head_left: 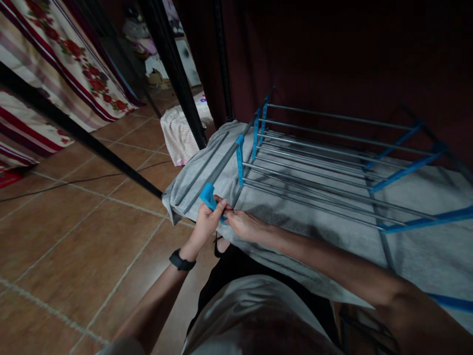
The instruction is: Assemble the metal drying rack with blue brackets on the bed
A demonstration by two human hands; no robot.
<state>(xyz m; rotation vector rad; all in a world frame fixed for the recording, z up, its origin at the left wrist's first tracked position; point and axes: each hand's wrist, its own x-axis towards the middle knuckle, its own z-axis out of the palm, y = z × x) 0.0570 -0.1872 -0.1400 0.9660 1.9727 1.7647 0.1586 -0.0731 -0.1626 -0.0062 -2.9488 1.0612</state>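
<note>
A blue plastic bracket point(208, 194) rises out of my left hand point(209, 220), whose fingers are wrapped round it. My right hand point(242, 224) meets it there, its fingers pinched on the bracket's lower end, which is mostly hidden. Just beyond my hands lies a partly assembled rack, with grey metal rods point(314, 162) fixed between blue plastic end pieces point(240, 160). On its near left, a long grey tube point(223, 162) runs from an end piece toward the bracket. I cannot tell whether the tube touches the bracket.
The rack lies on a grey cloth point(295, 212) over a raised surface. Black metal posts point(177, 74) stand at the left, and a slanted black bar point(92, 140) crosses the tiled floor point(92, 236). Beyond are a floral curtain point(74, 49), a striped cloth point(181, 130) and a dark cable point(74, 182).
</note>
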